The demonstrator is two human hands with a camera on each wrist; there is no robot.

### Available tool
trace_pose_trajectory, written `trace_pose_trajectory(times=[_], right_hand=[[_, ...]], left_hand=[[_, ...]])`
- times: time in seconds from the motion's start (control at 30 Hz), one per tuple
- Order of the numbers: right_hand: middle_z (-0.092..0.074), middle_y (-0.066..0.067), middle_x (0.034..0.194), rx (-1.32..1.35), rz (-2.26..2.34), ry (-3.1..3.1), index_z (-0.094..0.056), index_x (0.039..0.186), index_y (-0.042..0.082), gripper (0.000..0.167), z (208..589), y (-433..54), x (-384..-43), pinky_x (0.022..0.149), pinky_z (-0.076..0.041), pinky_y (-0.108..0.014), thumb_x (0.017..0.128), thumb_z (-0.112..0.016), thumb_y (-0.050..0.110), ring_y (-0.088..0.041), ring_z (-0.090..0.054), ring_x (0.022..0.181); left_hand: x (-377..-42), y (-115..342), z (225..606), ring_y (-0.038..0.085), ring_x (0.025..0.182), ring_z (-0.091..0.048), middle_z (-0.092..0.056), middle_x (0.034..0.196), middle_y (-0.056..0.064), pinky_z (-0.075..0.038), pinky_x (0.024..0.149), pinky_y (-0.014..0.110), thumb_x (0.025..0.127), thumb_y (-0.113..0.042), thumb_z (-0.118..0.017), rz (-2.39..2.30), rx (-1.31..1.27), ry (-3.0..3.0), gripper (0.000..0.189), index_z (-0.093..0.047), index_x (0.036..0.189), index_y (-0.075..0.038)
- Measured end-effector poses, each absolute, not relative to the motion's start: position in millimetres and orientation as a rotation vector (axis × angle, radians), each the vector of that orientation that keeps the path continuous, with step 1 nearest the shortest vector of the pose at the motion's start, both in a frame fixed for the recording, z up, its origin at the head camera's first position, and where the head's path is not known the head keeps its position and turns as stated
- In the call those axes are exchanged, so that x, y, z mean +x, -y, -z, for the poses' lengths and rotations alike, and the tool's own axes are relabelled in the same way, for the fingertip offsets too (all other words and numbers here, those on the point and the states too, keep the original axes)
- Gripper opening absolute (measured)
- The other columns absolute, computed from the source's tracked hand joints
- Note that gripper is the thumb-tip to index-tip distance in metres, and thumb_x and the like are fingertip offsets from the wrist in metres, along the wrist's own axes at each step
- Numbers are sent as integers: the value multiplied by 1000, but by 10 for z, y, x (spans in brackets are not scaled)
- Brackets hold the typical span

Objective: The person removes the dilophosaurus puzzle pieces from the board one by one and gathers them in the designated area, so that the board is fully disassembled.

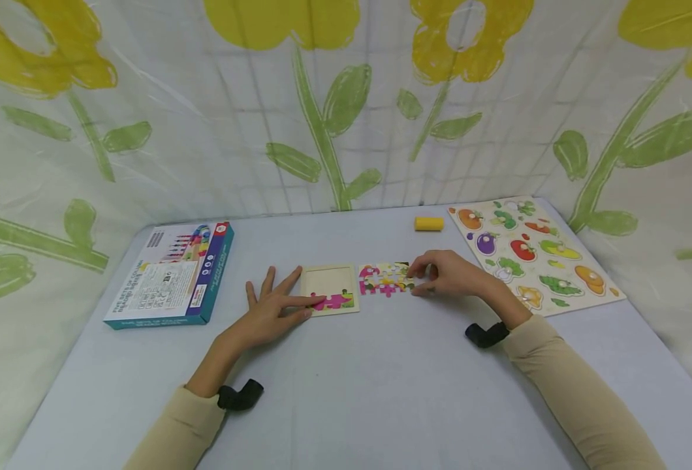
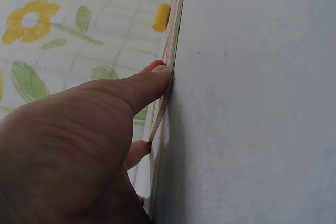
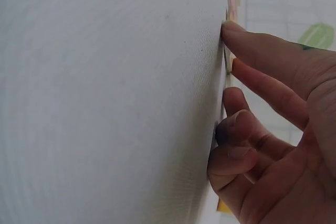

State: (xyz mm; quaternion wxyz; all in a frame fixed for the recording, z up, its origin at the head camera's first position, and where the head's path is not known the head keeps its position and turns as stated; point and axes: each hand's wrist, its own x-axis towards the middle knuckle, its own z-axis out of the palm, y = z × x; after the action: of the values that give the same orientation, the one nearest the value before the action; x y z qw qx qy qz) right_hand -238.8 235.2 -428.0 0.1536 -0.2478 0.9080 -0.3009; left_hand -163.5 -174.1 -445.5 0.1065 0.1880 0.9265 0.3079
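Note:
A square wooden puzzle tray [image 1: 330,274] lies flat on the table, its bottom row filled with pink and green jigsaw pieces [image 1: 339,300]. With fingers spread and straight, my left hand [image 1: 267,318] rests at the tray's left side; the index finger lies over the pieces and the thumb touches the near edge. Right of the tray lies a joined section of jigsaw pieces [image 1: 384,279] in pink, yellow and green. At its right end my right hand [image 1: 453,277] pinches a jigsaw piece [image 1: 409,282] between thumb and index finger, largely hidden by them. The other right fingers curl loosely.
A yellow cylinder [image 1: 429,224] lies behind the joined pieces. At the right is a vegetable peg board [image 1: 536,254]. A boxed set [image 1: 170,274] with a blue-green edge lies at the left. A flower-printed curtain [image 1: 381,130] hangs along the table's back.

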Motion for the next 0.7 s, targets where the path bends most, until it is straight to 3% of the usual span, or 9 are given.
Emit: trace_pose_trajectory(times=[0.7], right_hand=[[-68,-5,105,-750,826,-2611,-78,115,17,24,4247,-2362,-2359,76,-48,-28,93,-84,25,-17,-55,85]], left_hand=[[-1636,1737,4467,57,162,16,-15,180,13,24,114,82,104,-36,-66,-904,565,-2735,35,-72,138,-32]])
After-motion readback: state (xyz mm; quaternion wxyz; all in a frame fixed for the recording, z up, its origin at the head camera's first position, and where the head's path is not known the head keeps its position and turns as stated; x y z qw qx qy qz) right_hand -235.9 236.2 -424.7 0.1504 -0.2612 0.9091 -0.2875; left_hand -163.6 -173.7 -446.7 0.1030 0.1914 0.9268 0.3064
